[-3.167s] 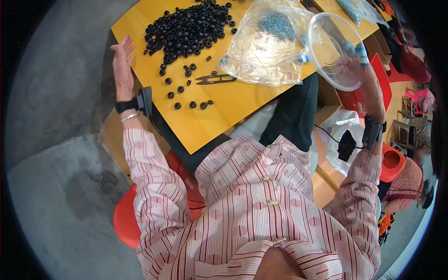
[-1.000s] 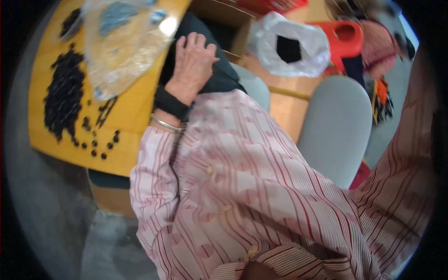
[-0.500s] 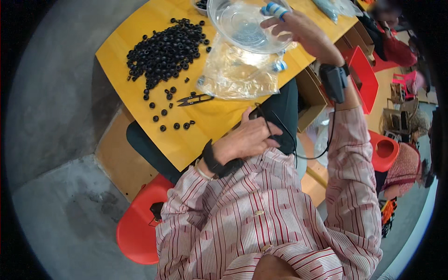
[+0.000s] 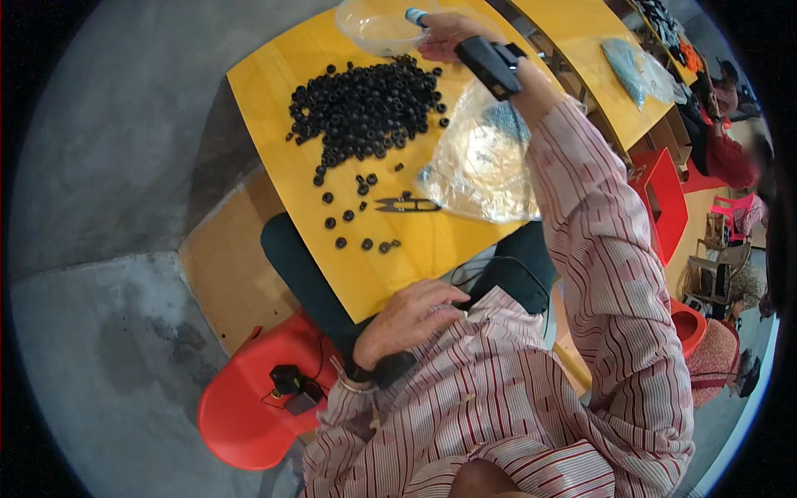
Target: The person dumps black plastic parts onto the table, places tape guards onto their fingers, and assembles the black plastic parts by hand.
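Note:
At the table's far end my right hand (image 4: 452, 35) is at the right rim of a clear plastic bowl (image 4: 382, 48). Its fingers are bent against the rim, partly hidden by the wrist, and one wears blue tape. My left hand (image 4: 411, 319) rests by the near table edge above my lap, holding nothing, with its fingers loosely apart. Between the hands lies a heap of small black rings (image 4: 357, 112), with several strays nearer me. Black thread snips (image 4: 407, 204) lie beside a crumpled clear plastic bag (image 4: 477, 166), which my right forearm partly covers.
The yellow table (image 4: 374, 278) ends just before my lap. A thin black cable (image 4: 523, 266) loops over my leg. To the left is a red chair (image 4: 241, 407) with a small black device on it. A red bin (image 4: 664, 207) and another yellow table (image 4: 573, 41) stand to the right.
The bowl has moved left and away, off the plastic bag, together with my right hand. My left hand has come away from the black cable, back toward the near table edge. The view has shifted.

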A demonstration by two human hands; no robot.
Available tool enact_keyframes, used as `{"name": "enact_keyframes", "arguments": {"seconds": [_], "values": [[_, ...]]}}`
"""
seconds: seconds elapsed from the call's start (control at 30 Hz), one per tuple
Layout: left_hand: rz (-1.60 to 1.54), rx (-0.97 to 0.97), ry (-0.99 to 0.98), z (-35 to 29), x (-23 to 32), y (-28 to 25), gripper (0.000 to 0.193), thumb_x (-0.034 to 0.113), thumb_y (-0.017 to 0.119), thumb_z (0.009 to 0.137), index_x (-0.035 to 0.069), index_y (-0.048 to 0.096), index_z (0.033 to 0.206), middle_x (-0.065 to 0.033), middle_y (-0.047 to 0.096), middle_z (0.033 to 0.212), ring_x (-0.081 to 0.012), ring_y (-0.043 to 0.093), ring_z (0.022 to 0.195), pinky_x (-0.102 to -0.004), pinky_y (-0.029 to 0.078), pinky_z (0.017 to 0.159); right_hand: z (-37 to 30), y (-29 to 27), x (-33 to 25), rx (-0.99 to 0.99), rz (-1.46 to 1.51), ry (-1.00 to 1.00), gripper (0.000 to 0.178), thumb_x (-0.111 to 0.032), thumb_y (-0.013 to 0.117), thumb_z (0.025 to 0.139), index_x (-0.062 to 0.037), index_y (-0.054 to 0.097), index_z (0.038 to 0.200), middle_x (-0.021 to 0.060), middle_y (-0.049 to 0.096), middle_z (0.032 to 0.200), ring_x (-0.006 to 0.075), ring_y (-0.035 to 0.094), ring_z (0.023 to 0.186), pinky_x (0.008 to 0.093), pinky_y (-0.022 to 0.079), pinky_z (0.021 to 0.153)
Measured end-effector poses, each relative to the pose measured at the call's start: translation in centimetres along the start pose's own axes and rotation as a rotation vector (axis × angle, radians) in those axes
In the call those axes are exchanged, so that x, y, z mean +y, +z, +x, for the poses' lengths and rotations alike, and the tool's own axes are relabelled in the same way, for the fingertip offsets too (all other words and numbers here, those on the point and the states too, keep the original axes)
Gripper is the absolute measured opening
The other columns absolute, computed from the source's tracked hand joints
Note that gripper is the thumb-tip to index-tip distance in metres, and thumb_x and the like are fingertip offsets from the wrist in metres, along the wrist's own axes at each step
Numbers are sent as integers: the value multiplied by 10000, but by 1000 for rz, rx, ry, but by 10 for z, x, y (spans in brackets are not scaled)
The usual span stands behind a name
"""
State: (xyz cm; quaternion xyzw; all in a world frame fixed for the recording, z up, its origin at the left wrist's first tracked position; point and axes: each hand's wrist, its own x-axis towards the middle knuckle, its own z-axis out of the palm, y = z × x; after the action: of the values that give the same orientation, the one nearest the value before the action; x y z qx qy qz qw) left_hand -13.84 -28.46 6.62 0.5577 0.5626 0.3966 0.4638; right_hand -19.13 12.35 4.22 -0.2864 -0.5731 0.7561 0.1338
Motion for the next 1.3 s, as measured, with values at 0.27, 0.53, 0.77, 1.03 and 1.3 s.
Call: {"name": "enact_keyframes", "arguments": {"seconds": [0.27, 0.53, 0.77, 1.03, 1.3], "values": [[-12, 18, -53, -4, -2, -1, 253, 185, 613, 848, 43, 597, 1058, -132, 610, 999, -316, 573, 962, -371, 449, 819, 31, 16, 18, -192, -153, -417, 407, -132, 613, 895, -9, 520, 1272, 162, 607, 1064, 218, 651, 886, 286, 554, 830], [-1, 76, -89, -3, -8, -12, 262, 160, 646, 816, 46, 612, 1049, -127, 625, 960, -315, 586, 893, -377, 460, 775, 65, 17, 31, -93, -1078, -493, 462, -99, 666, 851, 6, 504, 1271, 119, 678, 990, 159, 655, 903, 287, 529, 794], [37, 146, -112, -4, -5, -12, 228, 53, 648, 804, 34, 634, 1031, -119, 638, 945, -271, 612, 871, -326, 483, 758, -41, -92, 33, -293, -730, -321, 357, -215, 537, 932, -20, 547, 1231, 72, 657, 1022, 118, 613, 916, 236, 489, 773], [237, 395, -210, -16, -8, -26, 94, 33, 619, 811, 2, 625, 900, -138, 616, 816, -301, 607, 767, -344, 476, 674, -207, -6, 5, -341, -470, -198, 346, -255, 443, 982, -30, 570, 1214, 28, 637, 983, 78, 570, 854, 209, 456, 767], [292, 525, -304, -15, -8, -35, 72, 56, 605, 865, -5, 618, 899, -107, 633, 818, -204, 625, 748, -277, 476, 672, -286, 22, 73, -158, -160, 254, 342, -300, 549, 946, -66, 592, 1191, -13, 634, 886, 34, 526, 788, 195, 434, 654]]}}
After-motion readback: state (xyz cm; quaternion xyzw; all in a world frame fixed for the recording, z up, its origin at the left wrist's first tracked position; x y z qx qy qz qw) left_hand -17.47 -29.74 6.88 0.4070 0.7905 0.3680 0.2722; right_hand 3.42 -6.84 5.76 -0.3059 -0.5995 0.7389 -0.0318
